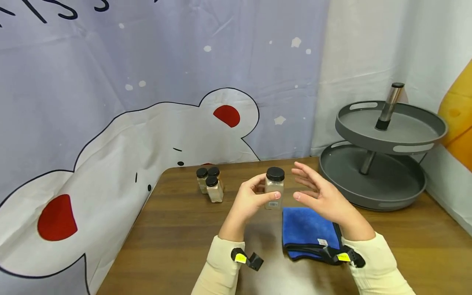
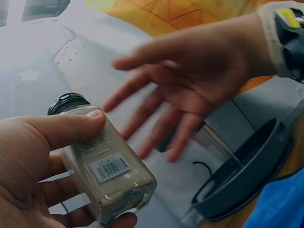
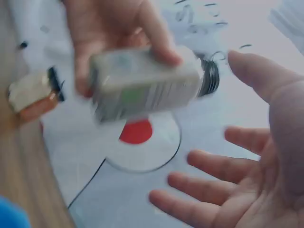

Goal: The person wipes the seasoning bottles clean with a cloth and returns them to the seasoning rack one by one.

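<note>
Holding the jar (image 1: 275, 187): it was up in the air over the wooden table (image 1: 166, 229), between the two hands, with its lid side up.
Jar sides: they were clear, flat and stiff, with pale stuff inside; they looked like glass, so they could be slippy and could break if dropped.
Jar weight: likely a little heavy for its size, but fine for one hand.
Best grab: around the flat middle, thumb on one side and fingers on the other, seemed safest.
Black lid (image 1: 275, 173): it was on the jar and looked good for fingertips, but not for holding all the weight.
Left hand (image 1: 248, 201): it gripped the jar, thumb across the side and fingers behind.
Right hand (image 1: 324, 200): its fingers were spread out, just beside the jar, and held nothing.
Blue cloth (image 1: 307, 227): it lay folded on the table, looking soft.
Small jars (image 1: 215, 191): three stood close together, left of the left hand.
Round trays (image 1: 416, 123): two gray ones sat stacked on a pole, far to the right.
</note>
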Demonstrator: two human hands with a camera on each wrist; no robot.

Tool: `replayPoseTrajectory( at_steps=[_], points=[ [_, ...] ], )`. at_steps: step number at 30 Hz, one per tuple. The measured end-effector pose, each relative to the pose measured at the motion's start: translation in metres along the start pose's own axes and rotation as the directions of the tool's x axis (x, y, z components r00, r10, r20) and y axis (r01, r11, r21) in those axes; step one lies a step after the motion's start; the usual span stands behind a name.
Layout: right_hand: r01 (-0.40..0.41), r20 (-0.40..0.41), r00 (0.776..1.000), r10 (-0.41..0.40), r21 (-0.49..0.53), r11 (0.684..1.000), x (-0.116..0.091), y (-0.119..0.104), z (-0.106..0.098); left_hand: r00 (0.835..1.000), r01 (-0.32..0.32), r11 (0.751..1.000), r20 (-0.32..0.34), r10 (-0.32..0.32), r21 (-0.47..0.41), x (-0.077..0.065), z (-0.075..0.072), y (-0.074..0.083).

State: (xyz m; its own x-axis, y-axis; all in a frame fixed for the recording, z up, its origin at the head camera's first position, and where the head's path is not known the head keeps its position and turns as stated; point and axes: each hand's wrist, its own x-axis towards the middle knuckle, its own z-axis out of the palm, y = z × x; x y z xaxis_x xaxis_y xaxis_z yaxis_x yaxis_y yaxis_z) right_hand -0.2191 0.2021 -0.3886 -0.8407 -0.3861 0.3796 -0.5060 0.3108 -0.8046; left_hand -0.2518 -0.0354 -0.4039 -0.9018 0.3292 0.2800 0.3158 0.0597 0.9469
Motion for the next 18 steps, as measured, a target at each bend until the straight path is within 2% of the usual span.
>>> replayPoseTrajectory(
  at_steps=[2,4,10,18],
  points=[
    [0.034,-0.051,0.998,-0.03,0.067,0.997,0.004,-0.005,0.002,1.0,0.01,1.0,0.007,-0.01,-0.002,0.0,0.004,0.0],
    [0.056,-0.087,0.995,-0.049,0.082,0.995,0.007,-0.009,0.004,1.0,0.015,1.0,0.008,-0.015,0.015,-0.001,0.006,0.002],
    [0.08,-0.161,0.984,-0.069,0.06,0.995,0.013,-0.013,0.014,1.0,0.008,0.995,0.005,-0.008,0.097,-0.003,0.009,0.005],
    [0.077,-0.198,0.978,-0.07,0.029,0.997,0.013,-0.012,0.019,0.999,-0.032,0.978,0.042,0.024,0.205,-0.004,0.014,0.007]
  ],
)
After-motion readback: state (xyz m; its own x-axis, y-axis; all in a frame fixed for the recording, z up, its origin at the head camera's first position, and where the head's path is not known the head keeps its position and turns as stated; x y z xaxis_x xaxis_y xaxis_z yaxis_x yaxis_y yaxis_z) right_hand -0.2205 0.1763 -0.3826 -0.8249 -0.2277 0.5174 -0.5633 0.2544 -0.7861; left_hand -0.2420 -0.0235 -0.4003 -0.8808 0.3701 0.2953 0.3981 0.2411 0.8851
